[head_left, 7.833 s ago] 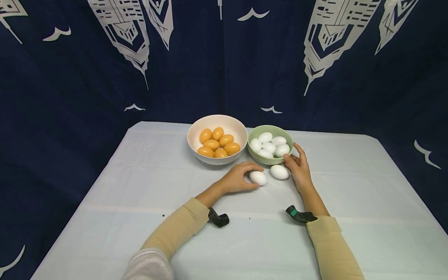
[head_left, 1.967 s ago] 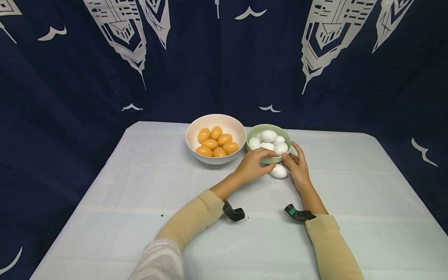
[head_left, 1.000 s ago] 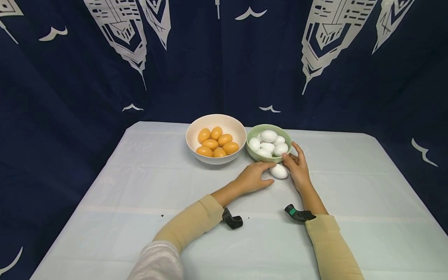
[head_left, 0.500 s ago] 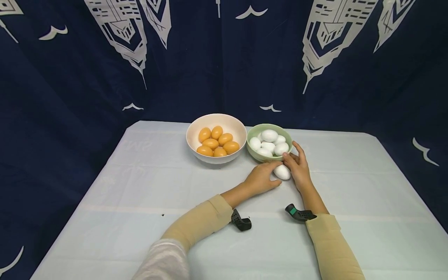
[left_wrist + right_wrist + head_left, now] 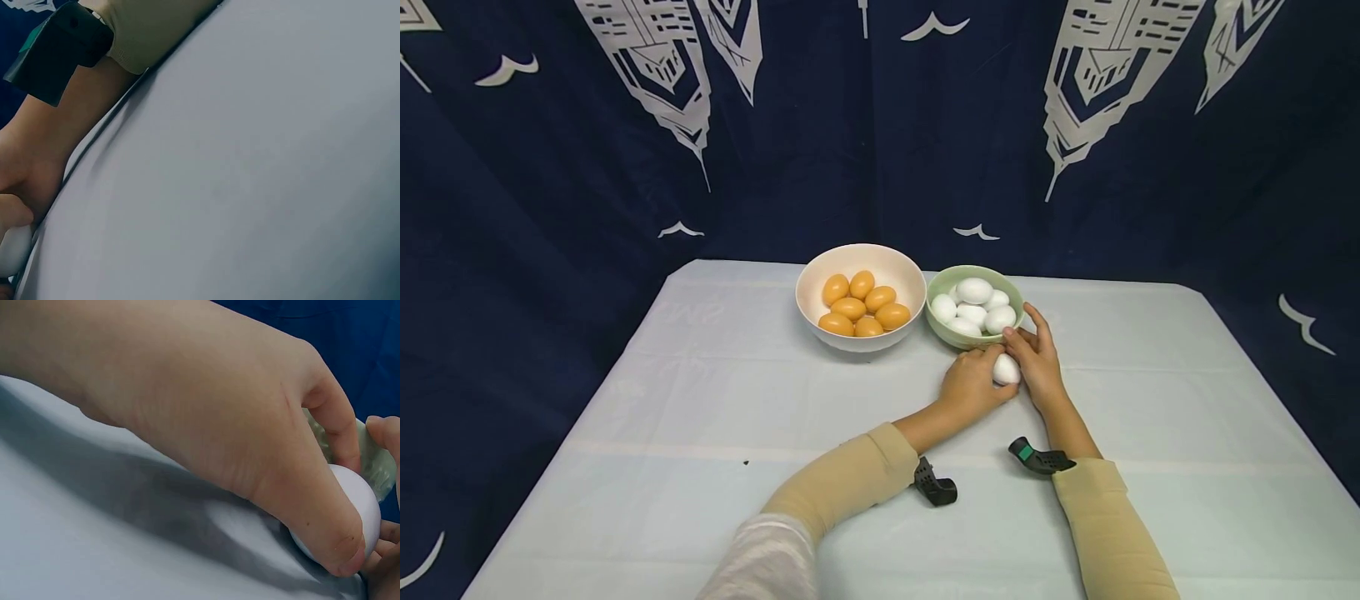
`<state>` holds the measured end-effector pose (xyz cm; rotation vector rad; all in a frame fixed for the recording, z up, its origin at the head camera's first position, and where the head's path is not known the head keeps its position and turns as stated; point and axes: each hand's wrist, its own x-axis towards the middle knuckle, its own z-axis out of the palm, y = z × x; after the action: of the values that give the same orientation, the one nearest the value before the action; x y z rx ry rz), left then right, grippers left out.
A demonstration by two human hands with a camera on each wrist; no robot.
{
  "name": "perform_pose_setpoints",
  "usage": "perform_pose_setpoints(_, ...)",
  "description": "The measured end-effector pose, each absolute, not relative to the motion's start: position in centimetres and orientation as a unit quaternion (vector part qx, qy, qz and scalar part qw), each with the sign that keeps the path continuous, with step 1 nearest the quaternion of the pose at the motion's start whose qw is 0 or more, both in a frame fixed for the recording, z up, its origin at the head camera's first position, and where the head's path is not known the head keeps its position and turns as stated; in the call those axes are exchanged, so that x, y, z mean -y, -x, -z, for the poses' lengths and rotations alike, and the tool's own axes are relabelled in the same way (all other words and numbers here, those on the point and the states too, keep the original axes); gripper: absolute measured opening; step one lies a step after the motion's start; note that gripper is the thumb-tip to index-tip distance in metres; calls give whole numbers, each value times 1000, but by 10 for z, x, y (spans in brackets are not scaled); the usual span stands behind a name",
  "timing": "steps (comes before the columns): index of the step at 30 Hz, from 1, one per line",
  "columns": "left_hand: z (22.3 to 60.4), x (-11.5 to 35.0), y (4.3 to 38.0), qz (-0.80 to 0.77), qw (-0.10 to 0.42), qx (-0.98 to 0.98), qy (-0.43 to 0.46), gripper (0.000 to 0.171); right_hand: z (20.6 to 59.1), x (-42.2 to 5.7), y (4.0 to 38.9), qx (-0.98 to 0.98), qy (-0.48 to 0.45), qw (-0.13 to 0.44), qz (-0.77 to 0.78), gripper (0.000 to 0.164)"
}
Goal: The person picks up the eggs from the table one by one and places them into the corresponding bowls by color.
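My left hand (image 5: 972, 387) pinches a white egg (image 5: 1006, 369) between thumb and fingers, low over the table just in front of the green bowl (image 5: 973, 271). Several white eggs (image 5: 974, 291) lie heaped in that bowl. The right hand (image 5: 1037, 362) grips the bowl's right side, its thumb at the near rim. In the right wrist view the left thumb (image 5: 334, 537) lies across the white egg (image 5: 361, 494), which hides part of it. The left wrist view catches only a piece of the white egg (image 5: 15, 250) at its lower left edge.
A larger cream bowl (image 5: 887, 260) with several orange eggs (image 5: 847, 308) stands left of the green bowl, close against it. Both rest on a table with a white cover (image 5: 700, 400). A dark blue printed curtain (image 5: 820, 167) hangs behind. Black wrist devices (image 5: 936, 485) project from the sleeves.
One white egg has gone from the table into the green bowl. My left hand has then moved right to the last egg outside and closed around it. The right hand has stayed put.
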<state>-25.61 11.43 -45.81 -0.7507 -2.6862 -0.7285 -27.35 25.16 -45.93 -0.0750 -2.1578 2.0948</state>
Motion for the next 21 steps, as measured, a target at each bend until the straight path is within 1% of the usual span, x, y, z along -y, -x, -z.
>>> perform_pose_setpoints(14, 465, -113, 258, 279, 147, 912, 264, 45, 460, -252, 273, 716, 20, 68, -695, 67)
perform_pose_setpoints(21, 460, -102, 257, 314, 144, 897, 276, 46, 464, -255, 275, 727, 18, 66, -683, 70)
